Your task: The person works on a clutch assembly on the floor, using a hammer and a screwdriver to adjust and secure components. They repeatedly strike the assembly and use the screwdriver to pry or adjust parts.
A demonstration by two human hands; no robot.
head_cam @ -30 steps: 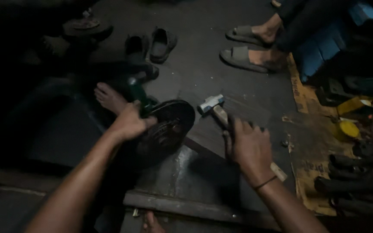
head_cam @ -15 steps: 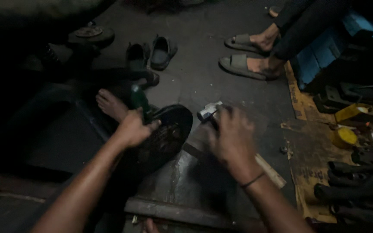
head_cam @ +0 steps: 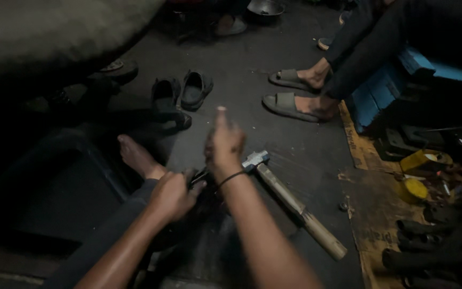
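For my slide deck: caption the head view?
Left hand grips a dark part; right hand lifts beside a hammer on the floor.

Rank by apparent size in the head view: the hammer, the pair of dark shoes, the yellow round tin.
1. Hammer, longest, lying on the floor beside the right hand.
2. Pair of dark shoes, though farther from the camera, so unsure.
3. Yellow round tin, smallest.

A pair of dark slippers sits on the floor. Another person's sandalled feet rest beside a blue crate. Yellow tins lie on cardboard.
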